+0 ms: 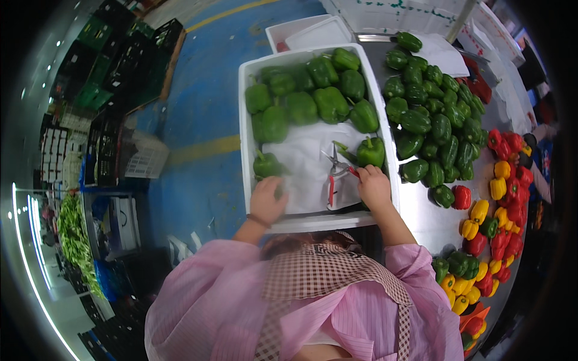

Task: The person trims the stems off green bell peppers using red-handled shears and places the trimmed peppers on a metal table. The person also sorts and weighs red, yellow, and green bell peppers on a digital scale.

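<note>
My right hand [374, 184] holds red-handled pruning shears [334, 173] by one handle, their blades apart and pointing away from me over the white liner [302, 164] of a white foam box [244, 149]. Just beyond that hand, a green bell pepper [371, 151] lies against the box's right wall. At the near left corner, my left hand [268, 197] is over a partly hidden green pepper; whether it grips it is blurred. Another green pepper [266, 164] lies just beyond its fingers. Green bell peppers [301, 108], some with stems up, fill the far half of the box.
On the metal table at right lie a heap of green peppers [440, 128] and many red and yellow peppers [498, 187]. A second white foam box [311, 34] stands beyond the first. Stacked crates [128, 58] and a white plastic basket [145, 155] stand on the left.
</note>
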Demonstrator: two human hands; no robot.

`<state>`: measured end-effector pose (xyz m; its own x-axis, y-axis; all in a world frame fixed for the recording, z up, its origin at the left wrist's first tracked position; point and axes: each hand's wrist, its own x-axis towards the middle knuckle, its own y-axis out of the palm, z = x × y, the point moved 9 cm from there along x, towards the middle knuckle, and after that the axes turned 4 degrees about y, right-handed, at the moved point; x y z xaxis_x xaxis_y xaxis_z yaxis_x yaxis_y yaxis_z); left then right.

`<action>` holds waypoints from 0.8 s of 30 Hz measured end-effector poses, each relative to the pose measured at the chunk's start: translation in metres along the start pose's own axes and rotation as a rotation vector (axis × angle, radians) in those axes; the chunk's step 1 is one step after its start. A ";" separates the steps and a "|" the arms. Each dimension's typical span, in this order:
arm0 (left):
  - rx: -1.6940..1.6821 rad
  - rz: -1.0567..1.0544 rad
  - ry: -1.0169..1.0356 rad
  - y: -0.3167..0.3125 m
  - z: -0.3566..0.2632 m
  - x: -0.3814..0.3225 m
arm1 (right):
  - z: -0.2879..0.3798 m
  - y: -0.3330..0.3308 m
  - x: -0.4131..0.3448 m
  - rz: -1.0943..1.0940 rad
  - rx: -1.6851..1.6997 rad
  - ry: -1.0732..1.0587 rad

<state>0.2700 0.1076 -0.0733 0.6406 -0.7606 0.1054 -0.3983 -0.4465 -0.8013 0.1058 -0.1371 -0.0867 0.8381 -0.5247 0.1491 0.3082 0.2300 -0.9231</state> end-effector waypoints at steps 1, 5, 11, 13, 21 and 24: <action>0.045 -0.024 0.004 -0.007 0.007 -0.002 | 0.000 -0.003 -0.001 -0.011 0.076 -0.008; 0.172 -0.050 -0.046 -0.018 0.032 -0.004 | -0.008 -0.013 -0.008 0.024 0.400 0.073; 0.296 0.028 -0.294 0.013 0.049 0.023 | -0.003 -0.014 -0.045 0.387 1.021 0.334; 0.303 0.062 -0.393 0.021 0.045 0.030 | 0.016 -0.030 -0.059 0.418 1.340 0.244; -0.846 0.484 -0.073 0.052 -0.115 0.019 | -0.035 -0.098 -0.090 -0.142 1.169 0.427; -0.789 0.567 0.108 0.066 -0.191 0.004 | -0.037 -0.130 -0.094 -0.312 1.021 0.288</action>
<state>0.1211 -0.0153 -0.0135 0.1706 -0.9813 -0.0896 -0.9788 -0.1584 -0.1299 -0.0300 -0.1479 0.0055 0.5638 -0.8181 0.1134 0.8254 0.5532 -0.1129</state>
